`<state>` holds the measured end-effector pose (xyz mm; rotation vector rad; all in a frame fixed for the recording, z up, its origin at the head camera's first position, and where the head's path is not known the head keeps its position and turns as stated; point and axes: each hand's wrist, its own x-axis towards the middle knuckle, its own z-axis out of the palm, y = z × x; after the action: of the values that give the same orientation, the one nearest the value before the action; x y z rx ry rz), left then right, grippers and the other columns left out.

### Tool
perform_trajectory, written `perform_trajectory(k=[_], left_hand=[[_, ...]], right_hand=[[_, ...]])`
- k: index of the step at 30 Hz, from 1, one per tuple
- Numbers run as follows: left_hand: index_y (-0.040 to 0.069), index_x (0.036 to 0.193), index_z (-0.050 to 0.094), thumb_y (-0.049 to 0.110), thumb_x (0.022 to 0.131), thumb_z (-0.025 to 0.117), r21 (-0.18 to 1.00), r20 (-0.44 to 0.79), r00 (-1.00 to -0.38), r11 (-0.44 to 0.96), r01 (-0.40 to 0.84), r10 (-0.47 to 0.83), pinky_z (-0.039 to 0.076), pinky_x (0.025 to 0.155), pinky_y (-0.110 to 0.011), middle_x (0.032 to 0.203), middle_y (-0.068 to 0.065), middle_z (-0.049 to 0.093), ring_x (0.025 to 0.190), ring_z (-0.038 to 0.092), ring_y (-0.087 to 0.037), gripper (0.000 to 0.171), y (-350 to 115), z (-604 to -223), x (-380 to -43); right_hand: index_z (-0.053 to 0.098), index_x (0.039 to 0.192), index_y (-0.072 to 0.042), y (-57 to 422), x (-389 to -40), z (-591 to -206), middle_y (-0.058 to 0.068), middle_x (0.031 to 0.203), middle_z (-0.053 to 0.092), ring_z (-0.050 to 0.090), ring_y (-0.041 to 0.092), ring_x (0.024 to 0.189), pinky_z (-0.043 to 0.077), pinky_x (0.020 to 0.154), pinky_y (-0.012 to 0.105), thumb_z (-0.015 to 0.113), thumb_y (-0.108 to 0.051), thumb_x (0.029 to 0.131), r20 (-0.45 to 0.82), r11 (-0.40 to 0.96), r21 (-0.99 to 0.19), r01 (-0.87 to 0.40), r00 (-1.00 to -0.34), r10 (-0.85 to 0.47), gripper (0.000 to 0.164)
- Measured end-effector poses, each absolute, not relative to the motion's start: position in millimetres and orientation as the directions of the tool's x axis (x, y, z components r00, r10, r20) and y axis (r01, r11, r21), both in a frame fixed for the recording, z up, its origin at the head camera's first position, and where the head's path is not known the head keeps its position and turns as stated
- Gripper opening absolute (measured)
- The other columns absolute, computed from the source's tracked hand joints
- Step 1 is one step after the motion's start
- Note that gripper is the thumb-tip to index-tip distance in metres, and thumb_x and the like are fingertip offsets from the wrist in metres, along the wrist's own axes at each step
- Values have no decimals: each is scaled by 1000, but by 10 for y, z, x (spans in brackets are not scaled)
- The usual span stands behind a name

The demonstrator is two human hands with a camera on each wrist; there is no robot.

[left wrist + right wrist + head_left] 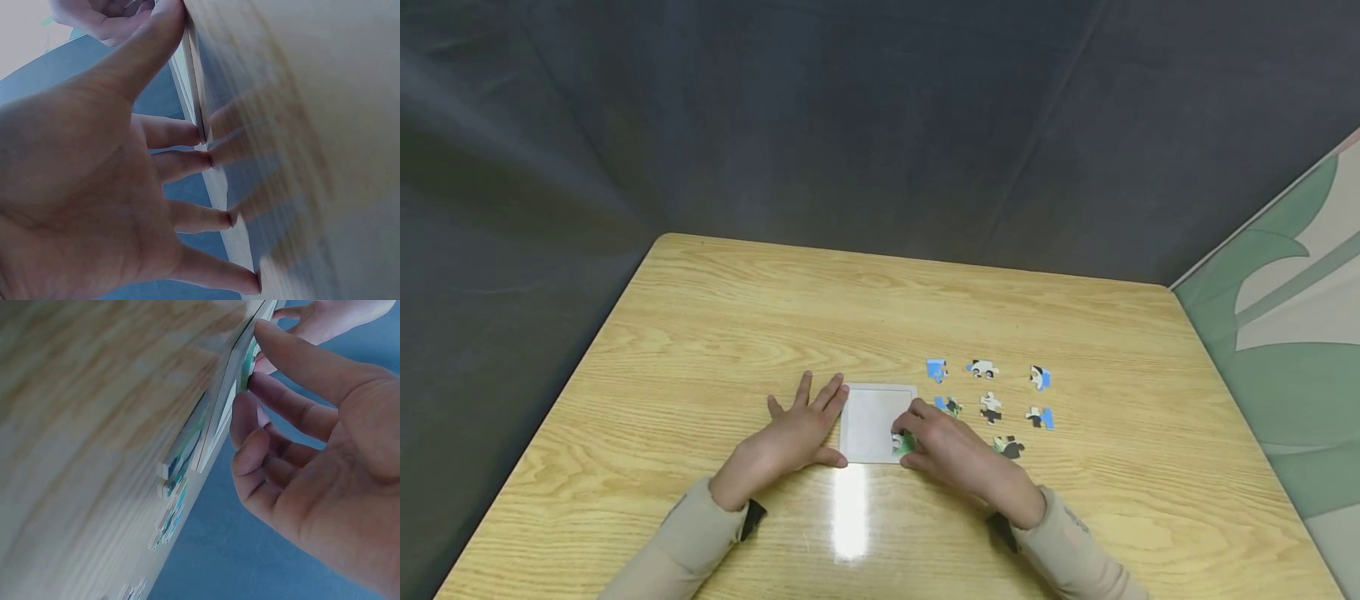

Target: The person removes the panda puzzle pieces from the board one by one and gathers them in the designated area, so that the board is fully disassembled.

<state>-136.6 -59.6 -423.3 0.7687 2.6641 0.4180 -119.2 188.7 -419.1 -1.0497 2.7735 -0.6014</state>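
A square white puzzle tray (868,421) lies flat on the table between the two hands. My left hand (790,435) rests beside it with fingers spread, index fingertip and thumb at the tray's left edge; the left wrist view shows the fingertips down on the tabletop. At the tray's lower right corner, my right hand (942,446) pinches a green, white and black jigsaw piece (904,445) between thumb and fingers. The right wrist view shows the green piece (245,374) low against the tray, and the other fingers curled. Part of the piece is hidden under the fingers.
Right of the tray lie several loose jigsaw pieces, among them a blue one (936,370), a white one with black (982,368) and a green-black one (1009,447) near the right wrist. The wooden table (737,308) meets a dark curtain (850,125) behind.
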Motion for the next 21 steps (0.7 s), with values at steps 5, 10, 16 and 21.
perform_trajectory(k=[5,10,16,21], left_hand=[[2,151,26,45,78,72,372,-234,-796,808,457,558,23,82,-84,160,-15,14,139,6,-55,97,-596,-4227,-1370],[2,151,26,45,78,72,375,-243,-797,811,449,553,23,83,-84,160,-14,14,139,5,-54,97,-591,-4225,-1374],[2,151,26,46,78,72,368,-250,-799,817,444,547,23,83,-84,160,-13,14,140,6,-54,97,-585,-4229,-1368],[3,152,26,46,78,72,367,-255,-798,818,442,546,23,84,-84,160,-13,13,140,5,-53,97,-585,-4227,-1368]], right_hand=[[67,105,-8,1894,-1195,-4190,0,96,54,48,6,73,47,63,19,81,-16,78,35,681,-412,-605,-758,-652,32],[68,105,-9,1889,-1193,-4189,-1,96,55,49,6,74,48,64,20,81,-17,77,33,686,-407,-602,-761,-648,32],[68,105,-10,1889,-1181,-4188,-1,95,56,48,6,73,47,63,20,82,-18,76,31,700,-392,-597,-769,-638,33],[69,105,-11,1890,-1178,-4192,-1,95,58,48,6,73,47,63,21,82,-19,76,41,704,-378,-601,-771,-635,33]])
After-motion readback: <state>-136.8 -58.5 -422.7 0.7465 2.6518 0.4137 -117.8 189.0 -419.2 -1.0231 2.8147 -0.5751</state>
